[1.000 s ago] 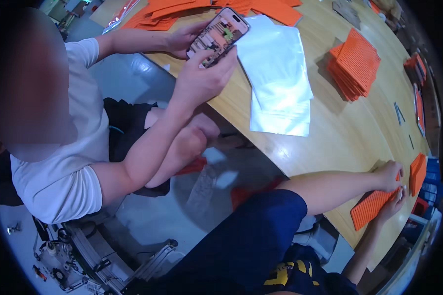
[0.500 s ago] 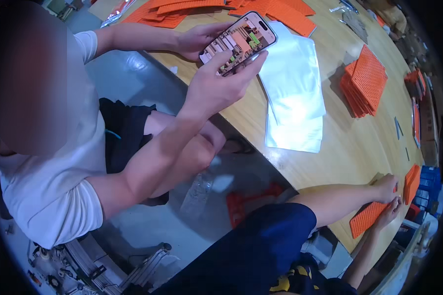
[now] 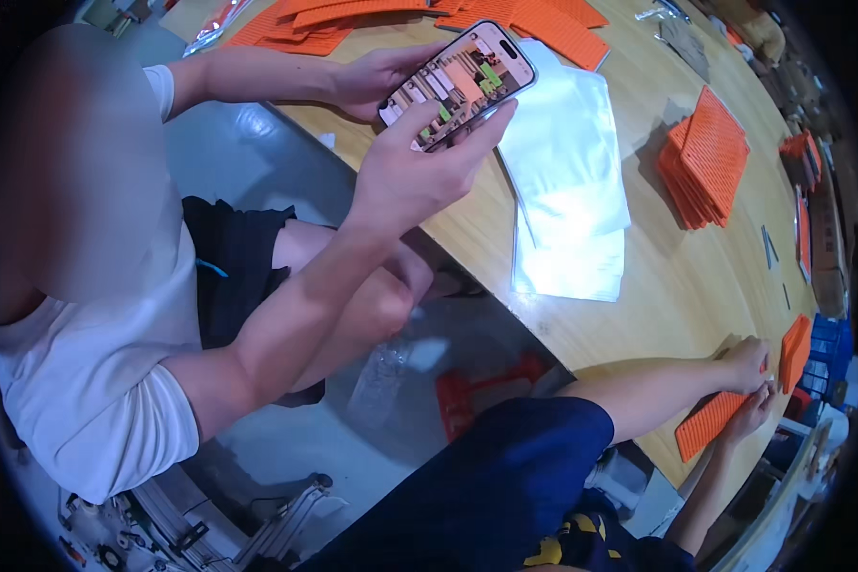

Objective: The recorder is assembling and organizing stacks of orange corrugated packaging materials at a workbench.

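Note:
At the lower right, my left hand [image 3: 745, 364] is closed at the fingertips, a small spot of orange showing by them. Just below it my right hand [image 3: 757, 410] grips the end of an orange ribbed pad [image 3: 704, 428] lying on the table. The two hands almost meet, and what lies between their fingertips is too small to make out. Beyond them, close to my left hand, is another orange ribbed pad [image 3: 795, 355].
A stack of orange ribbed pads [image 3: 705, 167] stands on the wooden table [image 3: 663, 319], left of it white plastic sheets [image 3: 572, 172]. More orange pads [image 3: 353, 14] lie at the far edge. On the left sits another person [image 3: 95, 381] holding a phone [image 3: 458, 84].
My hands keep nearly the same place and grip. The other person and the phone appear slightly further left, along with a small shift of the whole view.

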`<action>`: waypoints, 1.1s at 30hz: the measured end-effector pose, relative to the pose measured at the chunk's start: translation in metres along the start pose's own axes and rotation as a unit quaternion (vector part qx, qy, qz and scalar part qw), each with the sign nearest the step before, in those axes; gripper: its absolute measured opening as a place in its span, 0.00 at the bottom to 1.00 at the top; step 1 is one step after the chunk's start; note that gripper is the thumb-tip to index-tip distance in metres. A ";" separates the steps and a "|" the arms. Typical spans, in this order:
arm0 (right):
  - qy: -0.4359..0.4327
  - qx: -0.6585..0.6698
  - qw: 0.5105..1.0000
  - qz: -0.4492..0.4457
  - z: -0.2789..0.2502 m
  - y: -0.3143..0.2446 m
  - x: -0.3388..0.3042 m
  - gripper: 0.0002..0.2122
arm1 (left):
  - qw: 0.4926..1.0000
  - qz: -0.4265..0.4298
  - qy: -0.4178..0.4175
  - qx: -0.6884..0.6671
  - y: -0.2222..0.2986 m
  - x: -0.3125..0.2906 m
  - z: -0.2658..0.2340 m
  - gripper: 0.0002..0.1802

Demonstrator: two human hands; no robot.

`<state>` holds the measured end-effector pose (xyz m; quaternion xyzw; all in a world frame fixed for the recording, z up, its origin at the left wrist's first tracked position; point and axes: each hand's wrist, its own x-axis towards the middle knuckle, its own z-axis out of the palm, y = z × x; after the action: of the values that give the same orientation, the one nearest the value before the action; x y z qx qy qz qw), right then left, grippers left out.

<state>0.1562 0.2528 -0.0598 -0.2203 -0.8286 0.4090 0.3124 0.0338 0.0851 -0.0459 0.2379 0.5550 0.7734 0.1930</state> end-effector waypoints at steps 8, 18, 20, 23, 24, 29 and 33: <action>0.012 -0.006 1.000 -0.028 -0.005 0.012 0.003 0.15 | 1.000 0.011 0.001 -0.013 0.001 0.000 0.003 0.05; -0.103 0.088 0.986 0.093 0.006 -0.036 -0.033 0.22 | 0.992 0.026 0.102 -0.065 -0.006 0.026 -0.006 0.17; -0.137 0.114 0.974 0.137 0.000 -0.037 -0.041 0.23 | 0.991 0.017 0.109 -0.080 -0.010 0.026 0.001 0.20; -0.109 0.174 0.972 0.116 0.002 -0.035 -0.040 0.25 | 0.988 0.047 0.094 -0.109 -0.014 0.028 0.005 0.28; -0.099 0.194 0.970 0.109 0.003 -0.034 -0.040 0.26 | 0.987 0.058 0.089 -0.118 -0.016 0.028 0.006 0.31; -0.054 0.253 0.960 0.102 0.016 -0.054 -0.049 0.26 | 0.982 0.034 0.010 -0.188 -0.017 0.022 0.008 0.37; -0.046 0.237 0.964 0.114 0.002 -0.039 -0.045 0.26 | 0.973 0.022 -0.016 -0.230 -0.018 0.019 0.013 0.40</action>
<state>0.1821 0.2013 -0.0443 -0.2142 -0.6909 0.6361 0.2685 0.0262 0.1111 -0.0569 0.2122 0.3534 0.8805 0.2343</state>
